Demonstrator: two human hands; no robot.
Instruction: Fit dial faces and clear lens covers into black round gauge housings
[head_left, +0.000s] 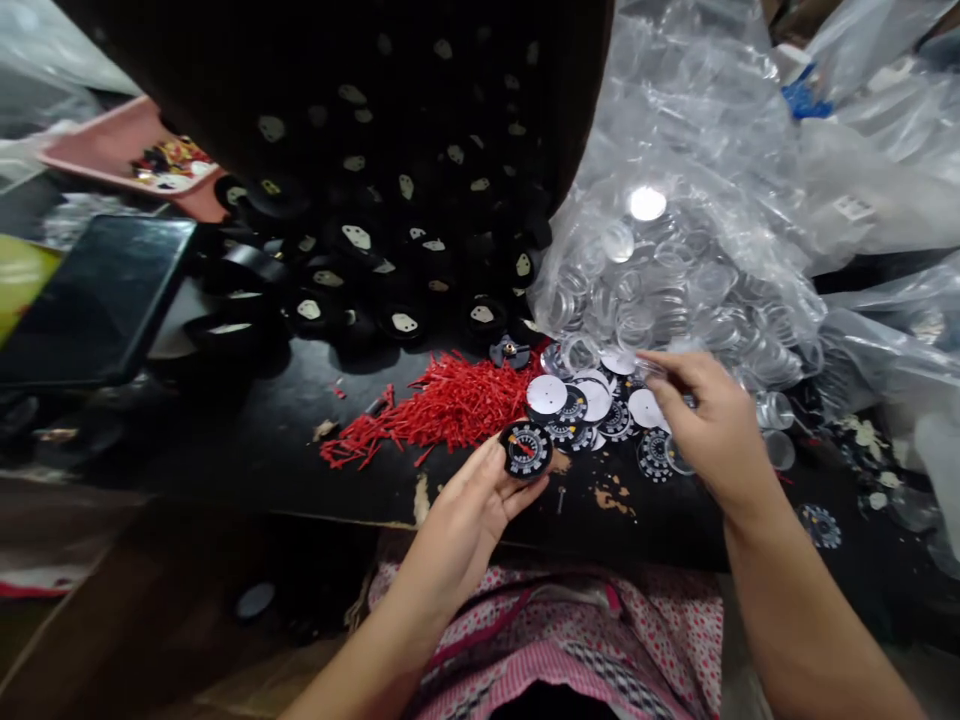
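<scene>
My left hand [463,520] grips a small round black gauge [526,449] with a printed dial and a red needle, just above the table's front edge. My right hand [709,420] reaches over a scatter of printed dial discs [592,405], its fingers pinched on what looks like a clear round lens [654,364] near the mouth of a plastic bag of clear lenses [675,270]. A heap of red needles [442,405] lies left of the discs.
A large pile of black round housings [390,240] fills the back of the black table [262,450]. A dark tray [97,300] and a pink tray [120,150] sit at left. More plastic bags [885,160] crowd the right side.
</scene>
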